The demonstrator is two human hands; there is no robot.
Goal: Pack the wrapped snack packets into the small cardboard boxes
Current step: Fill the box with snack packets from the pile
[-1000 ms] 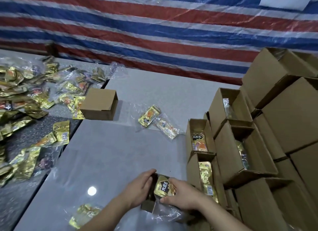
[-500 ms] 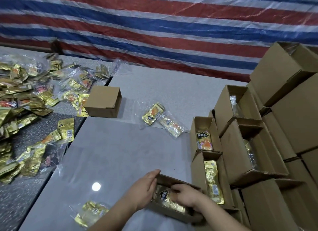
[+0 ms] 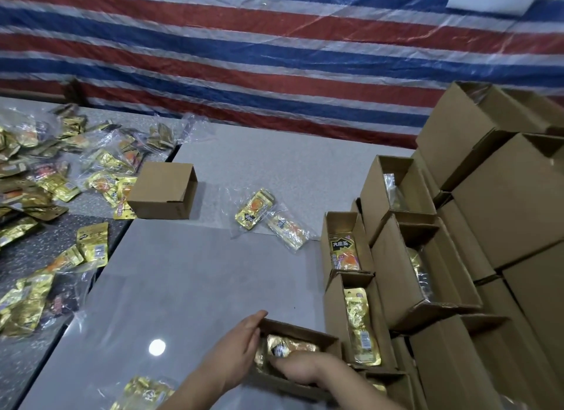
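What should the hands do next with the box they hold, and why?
Probably press the gold packet flat to the bottom. The right hand reaches into the small box and lies on the packet, while the left hand steadies the box's side. The packet looks crumpled, not yet flat.

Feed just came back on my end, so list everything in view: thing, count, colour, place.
box being packed: one, brown, near table edge, between the hands
packet in that box: one, gold
loose packets: many, gold, heaped at left
bagged packets: two, gold in clear wrap, mid-table
bagged packet: one, gold, near edge
closed box: one, brown, mid-left
stacked boxes: many, brown, right; several open with packets inside
table: grey
tarp: red, blue and white striped, behind
left hand: flat against the box's left wall
right hand: pressing the packet down
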